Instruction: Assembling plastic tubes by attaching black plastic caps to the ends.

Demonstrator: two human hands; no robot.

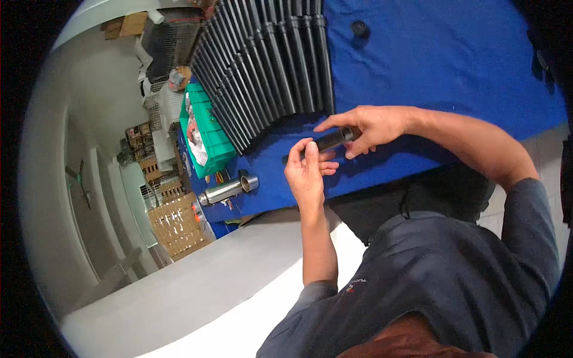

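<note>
A short black tube (330, 141) lies across the fingers of my left hand (307, 176), thumb pressed on it. Its ring-shaped end points toward my right hand (379, 130). That hand curls around a dark piece right at the tube's end, with the index finger stretched out over the tube. Whether this piece is separate from the tube is hidden by the fingers. Just beyond both hands, long black tubes (280, 65) lie side by side in a fanned row on the blue cloth (430, 65).
Left of the row stands a green bin (222, 143) with clear plastic bags inside. A shiny metal flask (221, 192) lies near the table's left edge. Far off on the cloth sits a small black roll-like object (360, 29). Cardboard boxes and baskets (179, 224) are at the left.
</note>
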